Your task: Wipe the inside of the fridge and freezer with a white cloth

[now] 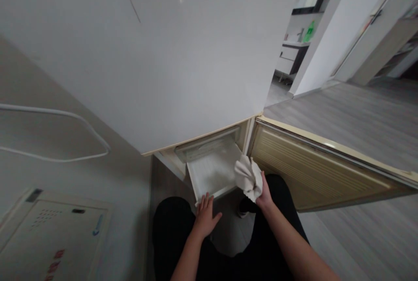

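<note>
A pale, crumpled cloth [248, 177] is bunched in my right hand [265, 196], whose fingers are wrapped round it. My left hand [205, 218] lies with fingers stretched out against the front edge of a white drawer [214, 167]. This drawer is pulled part way out of the low compartment of a white fridge [183, 63]. To the right, the yellowish fridge door [313, 167] stands swung wide, its ribbed inner side facing me. The cloth is beside the drawer's right front corner; whether they touch I cannot tell.
My knees in black trousers [173, 228] flank the drawer front. A white cable [81, 120] loops along the left wall above a wall panel box [55, 237]. Grey wood-look floor [352, 111] stretches right towards a doorway, with a green bottle [308, 31] beyond it.
</note>
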